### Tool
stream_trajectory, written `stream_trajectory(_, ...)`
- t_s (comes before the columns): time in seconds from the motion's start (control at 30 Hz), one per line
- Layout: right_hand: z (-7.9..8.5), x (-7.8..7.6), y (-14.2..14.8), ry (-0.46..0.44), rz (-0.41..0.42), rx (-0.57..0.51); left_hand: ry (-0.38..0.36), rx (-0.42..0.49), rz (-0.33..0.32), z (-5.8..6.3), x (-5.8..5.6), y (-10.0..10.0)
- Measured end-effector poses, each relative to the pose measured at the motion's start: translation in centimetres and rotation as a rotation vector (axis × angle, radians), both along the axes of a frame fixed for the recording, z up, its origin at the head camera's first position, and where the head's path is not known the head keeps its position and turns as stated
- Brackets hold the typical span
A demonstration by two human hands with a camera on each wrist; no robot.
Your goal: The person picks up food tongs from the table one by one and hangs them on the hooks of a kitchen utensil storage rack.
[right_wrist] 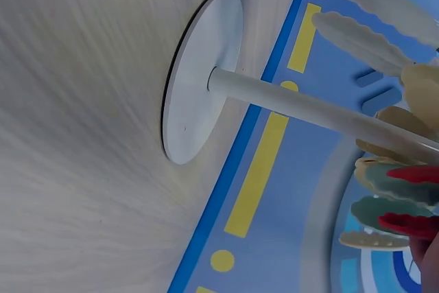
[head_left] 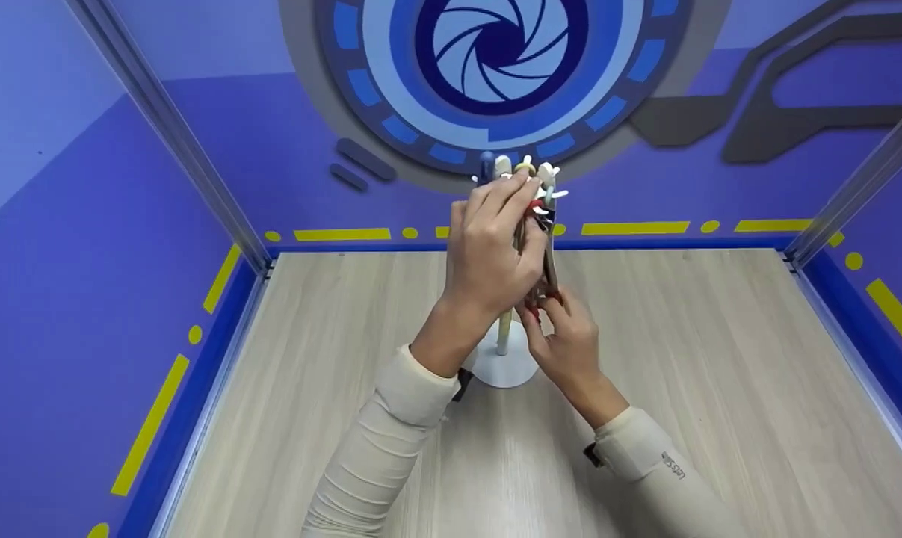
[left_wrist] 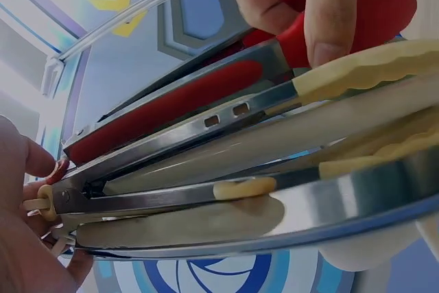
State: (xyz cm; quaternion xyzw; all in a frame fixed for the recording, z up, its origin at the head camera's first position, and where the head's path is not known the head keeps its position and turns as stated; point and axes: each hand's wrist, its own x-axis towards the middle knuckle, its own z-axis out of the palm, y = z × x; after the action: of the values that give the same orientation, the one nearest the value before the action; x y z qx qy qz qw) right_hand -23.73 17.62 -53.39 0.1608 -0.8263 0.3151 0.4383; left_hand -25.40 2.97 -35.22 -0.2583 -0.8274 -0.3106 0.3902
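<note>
A white stand with a round base (head_left: 504, 370) and an upright pole (right_wrist: 295, 104) carries several metal kitchen tongs on its top hooks. Red tongs (left_wrist: 168, 109) hang on the near right side, beside yellow-tipped tongs (left_wrist: 374, 72). My left hand (head_left: 488, 239) reaches up to the hooks, its fingers and thumb pinching the red tongs' ring end. Lower down, my right hand (head_left: 568, 336) grips the red tips of the same tongs between thumb and fingers. Green-tipped tongs (right_wrist: 384, 212) hang close to the right hand. The left hand hides part of the hooks.
The stand is on a wood-grain table (head_left: 331, 336). Behind it rises a blue printed wall (head_left: 226, 149), with metal posts (head_left: 181, 142) at the corners. Grey-tipped tongs (right_wrist: 363, 42) hang on the pole's other side.
</note>
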Motion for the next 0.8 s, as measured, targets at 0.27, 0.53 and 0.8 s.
stream_trajectory(0.27, -0.1, 0.3, 0.9, -0.010, 0.033, 0.029, -0.003, 0.035, -0.010, -0.4, -0.3, 0.0)
stream_trajectory(0.53, 0.5, 0.4, 1.7, 0.025, 0.121, 0.117, 0.028, 0.108, -0.076, -1.7, -0.5, -0.2)
stream_trajectory(0.8, 0.7, 1.2, 2.7, 0.050, 0.179, 0.090, 0.099, 0.138, -0.165, -2.9, 0.0, -2.0)
